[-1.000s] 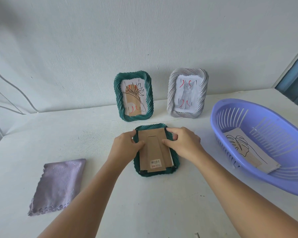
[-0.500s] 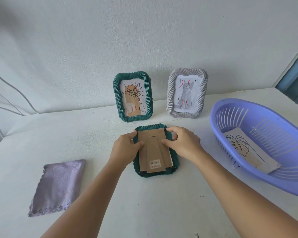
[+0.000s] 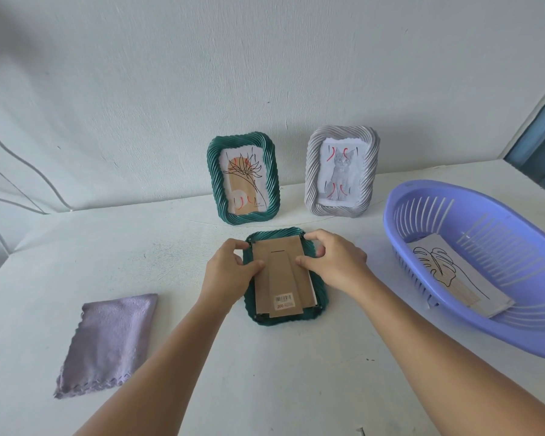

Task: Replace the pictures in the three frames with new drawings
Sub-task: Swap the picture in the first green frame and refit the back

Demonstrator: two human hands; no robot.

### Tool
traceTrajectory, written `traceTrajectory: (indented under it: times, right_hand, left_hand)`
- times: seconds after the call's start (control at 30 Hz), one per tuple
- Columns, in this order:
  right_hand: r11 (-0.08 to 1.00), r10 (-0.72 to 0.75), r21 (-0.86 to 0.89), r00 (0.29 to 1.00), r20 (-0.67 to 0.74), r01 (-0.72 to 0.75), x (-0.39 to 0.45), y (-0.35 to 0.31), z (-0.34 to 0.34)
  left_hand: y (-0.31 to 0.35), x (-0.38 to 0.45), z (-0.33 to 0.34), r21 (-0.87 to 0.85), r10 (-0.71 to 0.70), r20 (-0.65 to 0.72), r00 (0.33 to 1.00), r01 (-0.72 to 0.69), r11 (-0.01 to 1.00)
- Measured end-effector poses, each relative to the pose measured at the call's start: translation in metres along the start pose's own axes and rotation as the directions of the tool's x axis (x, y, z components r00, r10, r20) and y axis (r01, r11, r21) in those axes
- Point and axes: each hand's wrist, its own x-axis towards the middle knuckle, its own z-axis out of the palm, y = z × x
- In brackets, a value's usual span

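A white table (image 3: pixel 296 372) is seen from above, its top faintly speckled and scuffed. Behind the table, a white wall (image 3: pixel 265 73) with a rough, streaked finish is met along the far edge. White cables (image 3: pixel 19 180) are draped down the wall at the table's far left. A blue-grey opening (image 3: pixel 541 133) is glimpsed past the table's far right corner. Soft, even light is cast throughout.
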Motion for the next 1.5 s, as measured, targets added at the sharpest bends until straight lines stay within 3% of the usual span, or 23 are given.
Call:
traceTrajectory:
  times: [0.43,0.57,0.93,1.17,1.37,1.5]
  right_hand:
    - [0.999,-0.039,0.016,0.999,0.03,0.039,0.0,-0.001,0.0]
    - [0.998,-0.025,0.054,0.999,-0.031,0.027,-0.001,0.006,0.003]
    - [0.982,-0.067,-0.166,0.989,0.131,0.088,0.003,0.001,0.0]
    - [0.978,-0.176,-0.123,0.983,-0.049,0.169,-0.017,-0.009,0.002]
    - [0.926,-0.301,-0.152,0.919,0.253,0.345,-0.036,-0.016,-0.003]
    - [0.927,-0.297,-0.142,0.912,0.282,0.346,-0.034,-0.013,-0.004]
  left_hand:
    - [0.0,0.005,0.0,0.062,0.016,0.036,0.999,-0.018,0.998]
    - [0.0,0.005,0.0,0.061,0.012,0.035,0.999,-0.015,0.998]
    - [-0.001,0.003,-0.001,0.064,0.023,0.037,0.999,-0.025,0.998]
    - [0.009,-0.015,-0.02,0.08,0.069,0.144,0.987,-0.081,0.994]
    - [-0.005,-0.037,-0.049,0.104,0.2,0.355,0.913,-0.251,0.962]
    - [-0.014,-0.047,-0.052,0.115,0.213,0.439,0.873,-0.289,0.95]
